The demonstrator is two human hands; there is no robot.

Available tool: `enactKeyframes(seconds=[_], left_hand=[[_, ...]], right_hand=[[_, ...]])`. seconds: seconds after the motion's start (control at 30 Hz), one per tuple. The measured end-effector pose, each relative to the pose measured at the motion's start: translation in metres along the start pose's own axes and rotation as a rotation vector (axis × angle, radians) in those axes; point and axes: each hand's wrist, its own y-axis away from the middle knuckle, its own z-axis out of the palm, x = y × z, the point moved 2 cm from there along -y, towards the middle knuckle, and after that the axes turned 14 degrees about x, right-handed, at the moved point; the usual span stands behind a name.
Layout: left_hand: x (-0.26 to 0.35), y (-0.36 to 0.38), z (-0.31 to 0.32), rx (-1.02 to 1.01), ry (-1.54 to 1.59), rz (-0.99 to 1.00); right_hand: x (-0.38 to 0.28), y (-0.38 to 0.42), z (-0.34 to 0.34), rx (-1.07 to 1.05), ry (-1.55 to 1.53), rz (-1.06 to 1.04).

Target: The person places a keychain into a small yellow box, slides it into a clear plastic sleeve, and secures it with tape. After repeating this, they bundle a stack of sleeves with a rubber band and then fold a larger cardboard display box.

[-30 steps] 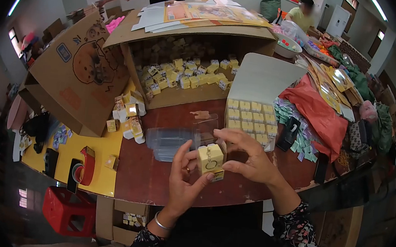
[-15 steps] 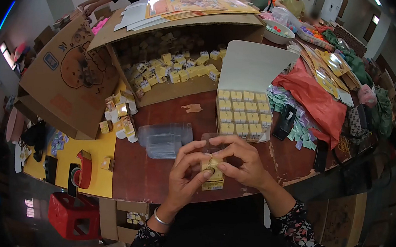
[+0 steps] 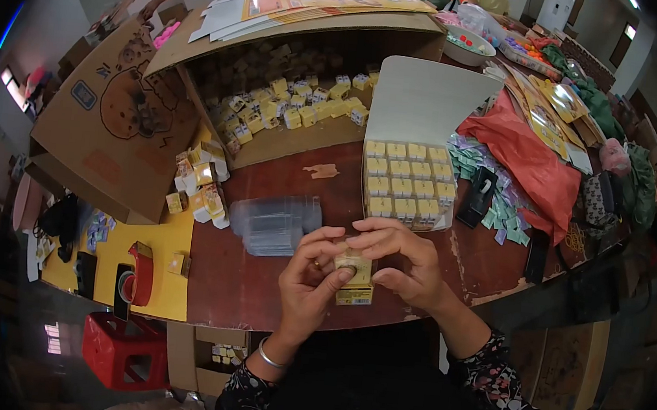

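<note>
Small yellow carton (image 3: 354, 280) gripped over the tabletop (image 3: 257, 285)
It is pinched between the closed left hand (image 3: 310, 281) and right hand (image 3: 406, 261).

Both hands, left hand (image 3: 307, 278) and right hand (image 3: 406, 261), pinch a small yellow box (image 3: 354, 279) above the tabletop (image 3: 257, 293), near a tray of boxes (image 3: 408, 185).

left hand (image 3: 307, 280) and right hand (image 3: 406, 261) raised together, fingertips pinched inward

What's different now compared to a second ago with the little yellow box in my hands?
Both hands closed in: the left hand and right hand now wrap the small yellow box, hiding most of its front. It sits lower, nearer you. The clear sleeves and filled tray stayed put.
</note>
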Motion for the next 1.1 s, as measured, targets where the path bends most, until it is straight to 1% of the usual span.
enactKeyframes(seconds=[0.1, 0.2, 0.3, 0.5, 0.57, 0.7, 0.9, 1.0, 1.1], left_hand=[[-0.006, 0.002, -0.004, -0.027, -0.046, 0.033], [-0.005, 0.002, -0.002, -0.033, -0.055, 0.047], [-0.003, 0.002, 0.000, -0.051, -0.066, 0.040], [0.001, 0.003, 0.002, -0.056, -0.093, -0.020], [0.002, 0.002, 0.003, -0.073, -0.092, -0.006], [0.003, 0.003, 0.003, -0.085, -0.095, -0.052], [0.002, 0.004, 0.005, -0.086, -0.084, -0.091], [-0.002, 0.003, 0.004, -0.081, -0.077, -0.101], [-0.006, 0.005, 0.002, -0.076, -0.093, -0.091]], right_hand=[[0.005, 0.002, 0.000, 0.009, -0.074, 0.111], [-0.004, 0.002, 0.005, 0.084, -0.290, 0.485], [-0.004, -0.001, 0.001, 0.071, -0.240, 0.485], [-0.002, -0.002, 0.004, 0.157, -0.218, 0.514], [-0.001, -0.001, 0.004, 0.154, -0.207, 0.532], [-0.002, -0.001, 0.003, 0.151, -0.232, 0.536], [-0.003, -0.005, -0.003, 0.128, -0.248, 0.688], [-0.002, -0.003, -0.003, 0.087, -0.191, 0.610], [-0.007, -0.003, -0.004, 0.086, -0.180, 0.656]])
